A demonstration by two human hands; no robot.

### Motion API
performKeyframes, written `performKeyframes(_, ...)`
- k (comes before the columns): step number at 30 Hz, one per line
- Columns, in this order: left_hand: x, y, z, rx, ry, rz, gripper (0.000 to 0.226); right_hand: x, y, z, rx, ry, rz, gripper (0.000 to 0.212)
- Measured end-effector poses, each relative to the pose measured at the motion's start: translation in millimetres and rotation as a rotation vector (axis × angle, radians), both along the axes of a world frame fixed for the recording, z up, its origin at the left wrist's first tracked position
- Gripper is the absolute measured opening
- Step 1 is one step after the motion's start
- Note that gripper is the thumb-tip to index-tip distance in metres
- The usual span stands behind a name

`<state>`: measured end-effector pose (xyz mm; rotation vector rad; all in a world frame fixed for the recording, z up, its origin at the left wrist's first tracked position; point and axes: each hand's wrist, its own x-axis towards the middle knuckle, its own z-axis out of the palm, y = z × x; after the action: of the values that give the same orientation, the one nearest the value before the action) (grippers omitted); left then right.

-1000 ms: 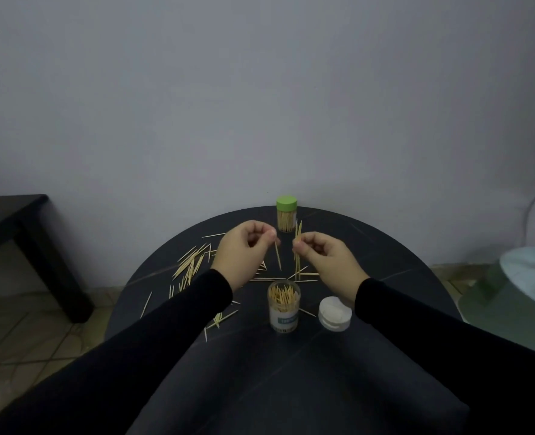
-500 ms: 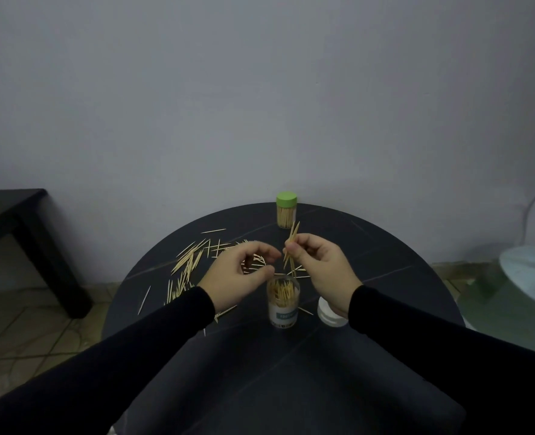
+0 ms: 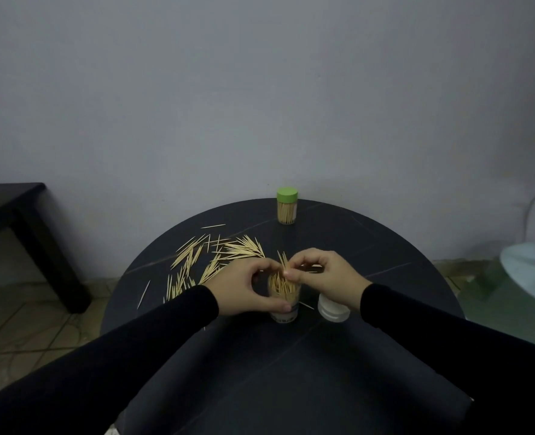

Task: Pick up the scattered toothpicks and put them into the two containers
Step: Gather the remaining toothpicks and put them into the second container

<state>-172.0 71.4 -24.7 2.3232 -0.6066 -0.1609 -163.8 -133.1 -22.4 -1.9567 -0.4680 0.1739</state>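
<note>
An open clear container [image 3: 284,304], packed with toothpicks, stands near the middle of the round black table [image 3: 291,372]. My left hand [image 3: 244,288] wraps around its left side, thumb across the front. My right hand [image 3: 326,276] pinches a small bunch of toothpicks [image 3: 282,262] right over the container's mouth, their lower ends among those inside. Several scattered toothpicks [image 3: 216,255] lie on the table to the left and behind. A second container with a green lid [image 3: 287,209], shut and full, stands at the far edge.
A white lid [image 3: 333,310] lies on the table just right of the open container, partly under my right wrist. A dark low table [image 3: 15,221] stands at the left over a tiled floor. A pale round object [image 3: 533,274] sits at the right.
Both hands came down and toward me from above the table. My left hand closed around the open container, and my right hand brought its bunch of toothpicks down to the container's mouth.
</note>
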Motion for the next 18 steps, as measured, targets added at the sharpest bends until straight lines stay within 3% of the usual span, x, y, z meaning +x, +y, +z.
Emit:
performKeyframes(3,-1,-1,0,0.001,-0.017,-0.011,0.05,3,-8,2,-0.151,-0.15,0.017,0.01)
performKeyframes(7,-1,0,-1,0.003,-0.055,-0.013,0.05,4,-19,7,-0.497,-0.545,0.082,0.05)
performKeyframes(9,-2,-1,-1,-0.009,-0.059,-0.016,0.053,3,-21,8,-0.602,-0.666,0.146,0.057)
performKeyframes(14,-3,-2,-1,-0.018,-0.063,-0.023,0.045,2,-21,2,-0.625,-0.759,0.23,0.053)
performKeyframes(18,-1,-1,-1,-0.027,-0.001,-0.021,0.055,2,-22,-1,-0.531,-0.705,0.202,0.052)
